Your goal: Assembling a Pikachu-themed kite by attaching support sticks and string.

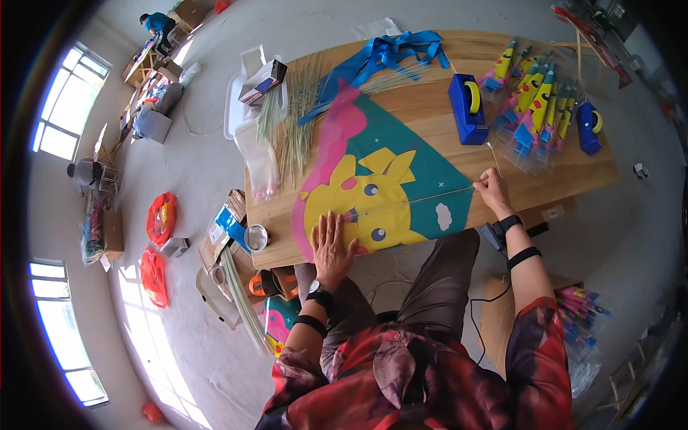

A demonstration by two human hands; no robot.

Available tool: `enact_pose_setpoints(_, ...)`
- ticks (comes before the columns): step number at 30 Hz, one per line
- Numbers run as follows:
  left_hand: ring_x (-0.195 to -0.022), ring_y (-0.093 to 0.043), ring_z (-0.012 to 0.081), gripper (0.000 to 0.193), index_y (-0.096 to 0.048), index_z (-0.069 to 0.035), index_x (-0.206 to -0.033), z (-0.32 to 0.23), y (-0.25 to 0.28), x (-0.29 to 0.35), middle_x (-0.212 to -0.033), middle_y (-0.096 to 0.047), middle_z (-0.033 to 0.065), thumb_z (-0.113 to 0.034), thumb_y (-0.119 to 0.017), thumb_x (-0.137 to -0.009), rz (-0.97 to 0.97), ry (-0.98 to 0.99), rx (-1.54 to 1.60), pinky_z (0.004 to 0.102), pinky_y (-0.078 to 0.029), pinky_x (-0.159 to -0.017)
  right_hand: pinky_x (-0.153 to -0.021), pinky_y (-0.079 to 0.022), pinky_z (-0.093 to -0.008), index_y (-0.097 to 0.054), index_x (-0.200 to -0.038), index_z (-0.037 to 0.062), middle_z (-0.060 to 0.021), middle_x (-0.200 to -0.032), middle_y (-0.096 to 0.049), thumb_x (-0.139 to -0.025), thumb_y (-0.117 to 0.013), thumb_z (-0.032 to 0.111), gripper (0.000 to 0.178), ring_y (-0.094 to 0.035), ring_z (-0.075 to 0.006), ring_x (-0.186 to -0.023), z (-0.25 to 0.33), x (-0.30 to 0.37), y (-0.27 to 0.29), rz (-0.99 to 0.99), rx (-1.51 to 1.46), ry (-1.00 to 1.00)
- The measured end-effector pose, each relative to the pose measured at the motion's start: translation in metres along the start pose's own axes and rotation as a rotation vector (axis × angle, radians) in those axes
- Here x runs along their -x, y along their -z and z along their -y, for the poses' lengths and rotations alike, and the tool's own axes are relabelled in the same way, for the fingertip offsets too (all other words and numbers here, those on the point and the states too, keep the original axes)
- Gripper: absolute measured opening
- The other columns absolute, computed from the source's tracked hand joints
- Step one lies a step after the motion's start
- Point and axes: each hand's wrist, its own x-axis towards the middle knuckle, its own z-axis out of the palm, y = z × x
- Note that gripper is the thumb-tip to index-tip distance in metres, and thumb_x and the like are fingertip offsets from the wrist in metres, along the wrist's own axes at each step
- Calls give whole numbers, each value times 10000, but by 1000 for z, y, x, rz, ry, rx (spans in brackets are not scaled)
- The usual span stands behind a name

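Note:
A diamond-shaped kite sail (430,172), green and pink with a yellow cartoon face, lies spread over the front of the wooden table. Along its middle runs a thin pale stick (444,192). My left hand (332,247) rests flat on the yellow face near the table's front edge, fingers stretched out. At the sail's right corner, my right hand (492,192) is closed, pinching the end of the thin stick. Just beyond that hand stands a blue tape dispenser (469,122) with a yellow roll.
Blue ribbons (387,61) and a heap of thin sticks (297,122) lie at the table's back left, beside a white tray (233,107). Packed kites (534,100) and a second tape dispenser (589,129) occupy the right. A round clear container (256,237) sits at the left edge.

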Motion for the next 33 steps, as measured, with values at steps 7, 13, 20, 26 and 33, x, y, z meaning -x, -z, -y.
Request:
enact_pose_setpoints(7, -1576, -190, 344, 744, -363, -93, -1592, 3, -3, 1, -1682, -288, 138, -444, -602, -981, -42, -19, 22, 522, -126, -1267, -693, -514, -455, -507, -1036, 63, -126, -788, -648, -860, -772, 67, 318, -668, -353, -764, 6, 7, 1, -53, -4, 161)
enact_pose_setpoints(13, -1581, -157, 351, 773, -296, -99, -1620, 4, -3, 2, -1688, -255, 156, -444, -583, -991, -9, -24, 12, 519, -101, -1271, -826, -507, -457, -521, -1169, 53, -175, -1060, -652, -911, -700, 37, 314, -635, -372, -1012, 22, 24, -2, -279, 90, 176)
enact_pose_setpoints(20, -1588, -71, 399, 774, -349, -133, -1602, -33, -5, -6, -1717, -183, 125, -474, -625, -964, -10, -91, -15, 617, -53, -1247, -1235, -195, -553, -454, -1521, 87, -143, -1625, -375, -1036, -573, 251, 525, -315, -325, -1524, 133, 95, -65, 1, 149, 518)
enact_pose_setpoints(26, -1590, -49, 402, 746, -374, -202, -1601, -50, -12, -7, -1717, -198, 99, -487, -627, -960, 88, -125, -49, 611, -40, -1247, -1260, -84, -599, -367, -1603, 227, -111, -1681, -286, -1004, -520, 557, 701, -204, -338, -1566, 164, 125, -87, 161, 350, 556)
enact_pose_setpoints(33, -1587, -120, 375, 700, -358, -172, -1608, 11, 1, 18, -1708, -222, 127, -460, -565, -1004, -13, -62, -50, 603, -59, -1245, -1255, -165, -575, -351, -1603, 198, -91, -1668, -311, -1030, -492, 536, 680, -236, -313, -1554, 66, 92, -29, 4, 476, 259)
